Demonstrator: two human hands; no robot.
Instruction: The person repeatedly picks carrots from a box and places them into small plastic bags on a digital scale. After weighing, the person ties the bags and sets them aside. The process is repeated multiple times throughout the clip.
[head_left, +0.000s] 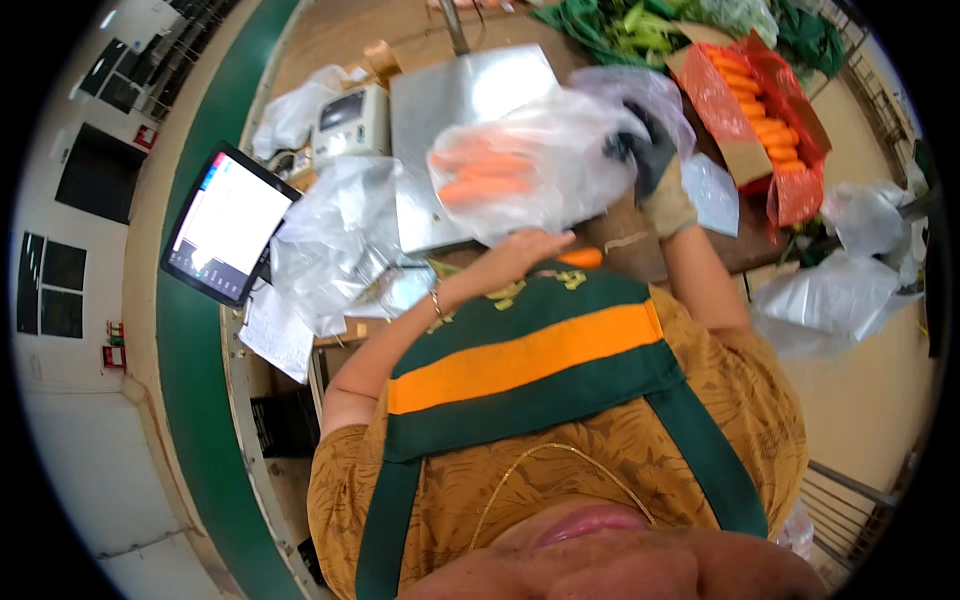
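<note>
A clear plastic bag of carrots [487, 178] lies tilted over a flat metal scale plate [425, 105]. My right hand [648, 150], in a dark glove with a beige cuff, grips the gathered right end of that bag. My bare left hand [530, 252] rests along the bag's near edge, its fingers stretched out and close together. Just right of those fingertips is a loose carrot [580, 258], partly hidden by my cap or apron edge. Beyond my right hand lies a crumpled purplish plastic bag [660, 92].
An open cardboard box [745, 155] lined with red plastic holds several carrots at the right. Green vegetables [640, 30] lie at the far side. To the left stand a small scale printer [350, 122], a tablet screen [230, 222] and crumpled clear bags [340, 235]. Plastic bags [830, 300] hang at the right.
</note>
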